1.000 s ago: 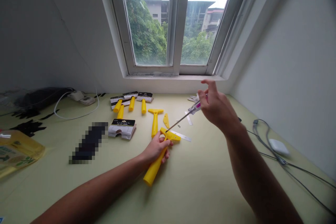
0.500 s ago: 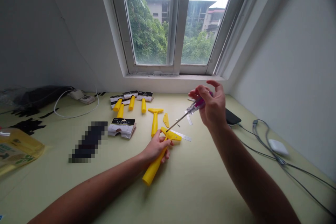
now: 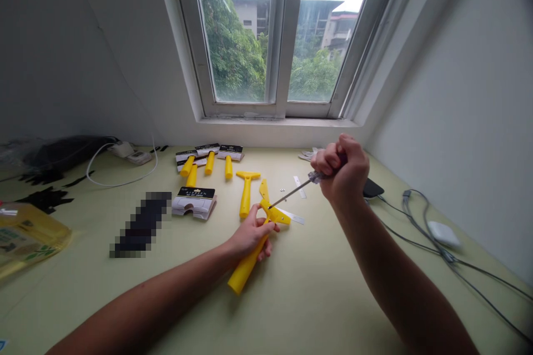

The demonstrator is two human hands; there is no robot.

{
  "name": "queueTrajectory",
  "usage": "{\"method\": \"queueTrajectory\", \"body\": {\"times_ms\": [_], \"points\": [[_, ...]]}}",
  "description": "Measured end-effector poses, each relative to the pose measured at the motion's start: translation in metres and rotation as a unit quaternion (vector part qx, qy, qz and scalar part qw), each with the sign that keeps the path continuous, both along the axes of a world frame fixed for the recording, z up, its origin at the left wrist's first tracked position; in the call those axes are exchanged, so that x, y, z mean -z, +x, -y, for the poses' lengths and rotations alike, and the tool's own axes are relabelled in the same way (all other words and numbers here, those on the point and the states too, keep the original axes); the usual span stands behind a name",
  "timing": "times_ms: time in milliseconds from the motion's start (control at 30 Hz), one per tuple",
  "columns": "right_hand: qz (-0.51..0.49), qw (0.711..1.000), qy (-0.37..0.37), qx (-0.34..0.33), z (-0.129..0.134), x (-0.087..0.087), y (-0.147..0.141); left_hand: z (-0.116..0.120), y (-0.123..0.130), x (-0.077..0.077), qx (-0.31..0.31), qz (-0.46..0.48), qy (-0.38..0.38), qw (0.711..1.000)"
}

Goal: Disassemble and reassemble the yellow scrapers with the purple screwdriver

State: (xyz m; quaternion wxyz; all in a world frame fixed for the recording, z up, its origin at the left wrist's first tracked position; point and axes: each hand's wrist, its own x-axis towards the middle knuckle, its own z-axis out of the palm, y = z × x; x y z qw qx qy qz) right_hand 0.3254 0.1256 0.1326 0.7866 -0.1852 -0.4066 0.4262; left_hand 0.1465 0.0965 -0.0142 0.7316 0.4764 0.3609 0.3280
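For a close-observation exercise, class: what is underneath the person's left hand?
The left hand wraps around the handle of a yellow plastic scraper; the stretch of handle inside the palm and fingers is covered, so it cannot be seen.

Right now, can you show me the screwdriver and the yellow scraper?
Screwdriver [image 3: 291,193]: head view, on its thin metal shaft.
Yellow scraper [image 3: 246,269]: head view, on its yellow handle.

White-framed window looks onto trees; pale grey walls flank it.
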Motion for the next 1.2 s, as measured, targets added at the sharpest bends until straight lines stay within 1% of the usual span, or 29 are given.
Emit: {"method": "queueTrajectory", "body": {"times_ms": [133, 233, 400, 567, 767, 933, 1200], "points": [[0.024, 0.999, 0.028, -0.026, 0.004, -0.002, 0.001, -0.001, -0.001, 0.001, -0.003, 0.013, -0.008, 1.000], [0.044, 0.998, 0.034, -0.038, 0.006, -0.004, 0.004, 0.000, -0.001, 0.000, 0.003, 0.020, -0.005, 1.000], [0.082, 0.995, 0.037, -0.045, 0.015, -0.011, 0.008, 0.001, 0.000, -0.002, 0.000, 0.016, -0.003, 1.000], [0.095, 0.994, 0.039, -0.047, 0.022, -0.012, 0.002, 0.001, 0.000, -0.004, 0.007, 0.009, -0.005, 1.000], [0.115, 0.991, 0.015, -0.074, 0.020, -0.012, 0.004, -0.001, 0.000, 0.002, -0.001, 0.022, -0.008, 1.000], [0.121, 0.988, 0.014, -0.092, 0.017, -0.013, 0.008, -0.003, 0.000, 0.005, 0.000, 0.037, -0.005, 0.999], [0.130, 0.986, 0.005, -0.102, 0.012, -0.004, 0.005, -0.003, 0.000, 0.004, 0.001, 0.031, -0.008, 0.999]]}}
